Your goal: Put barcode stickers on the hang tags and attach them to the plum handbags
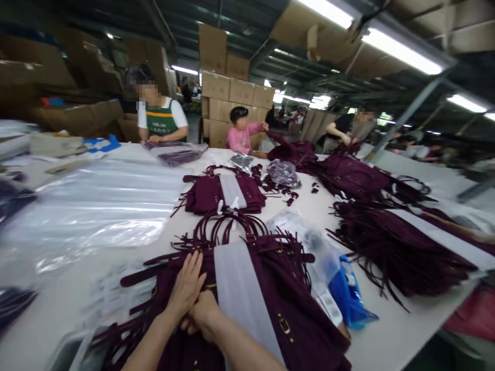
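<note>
A dark purple handbag (301, 309) lies in front of me on the white table, a pale paper band (242, 278) wrapped across its front. Its looped handles (232, 226) stand up at the far edge, with white wrapping on parts of them. My left hand (187, 283) rests flat on the bag left of the band, fingers stretched out. Beside it, my right hand (204, 314) is closed, its fingers curled against the bag's front; whatever they grip is hidden. Gold buckles and thin fringe strips show on the bag.
Another banded purple bag (204, 193) lies beyond mine. Clear plastic bags (116, 196) spread at left. A blue plastic packet (348, 293) sits at right, near a pile of fringed purple bags (398, 247). Several co-workers stand around the table, one in a green apron (164, 123).
</note>
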`<state>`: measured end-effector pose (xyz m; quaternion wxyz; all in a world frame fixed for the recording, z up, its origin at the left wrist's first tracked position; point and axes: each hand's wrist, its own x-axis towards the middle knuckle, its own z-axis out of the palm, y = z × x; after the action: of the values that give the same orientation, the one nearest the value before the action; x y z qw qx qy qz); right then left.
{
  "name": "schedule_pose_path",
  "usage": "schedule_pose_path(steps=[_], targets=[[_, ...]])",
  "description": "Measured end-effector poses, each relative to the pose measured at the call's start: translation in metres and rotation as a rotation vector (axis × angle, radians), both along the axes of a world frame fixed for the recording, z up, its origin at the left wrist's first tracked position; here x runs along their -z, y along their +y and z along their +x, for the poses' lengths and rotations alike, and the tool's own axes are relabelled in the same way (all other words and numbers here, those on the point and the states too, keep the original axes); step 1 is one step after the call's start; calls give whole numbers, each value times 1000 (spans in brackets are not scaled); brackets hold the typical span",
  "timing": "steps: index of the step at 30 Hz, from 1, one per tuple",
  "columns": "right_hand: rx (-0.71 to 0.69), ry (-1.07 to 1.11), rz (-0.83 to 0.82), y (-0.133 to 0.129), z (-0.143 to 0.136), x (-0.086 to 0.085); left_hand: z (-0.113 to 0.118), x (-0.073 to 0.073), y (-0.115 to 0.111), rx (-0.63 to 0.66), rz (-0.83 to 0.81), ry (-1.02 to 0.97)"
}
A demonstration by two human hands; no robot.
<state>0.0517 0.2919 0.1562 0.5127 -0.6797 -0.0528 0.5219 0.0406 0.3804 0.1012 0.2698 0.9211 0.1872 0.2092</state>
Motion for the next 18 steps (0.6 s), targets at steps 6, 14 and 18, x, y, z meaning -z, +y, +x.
schedule_pose_path(steps=[6,14,18], targets=[[139,-858,111,-116,72,-41,-6,42,8,13,520,-80],[94,-1221,-394,-206,233,-33,-8,48,9,27,536,-102],[-24,-1168,-442,-178,271,-15,-11,55,17,89,594,-136]])
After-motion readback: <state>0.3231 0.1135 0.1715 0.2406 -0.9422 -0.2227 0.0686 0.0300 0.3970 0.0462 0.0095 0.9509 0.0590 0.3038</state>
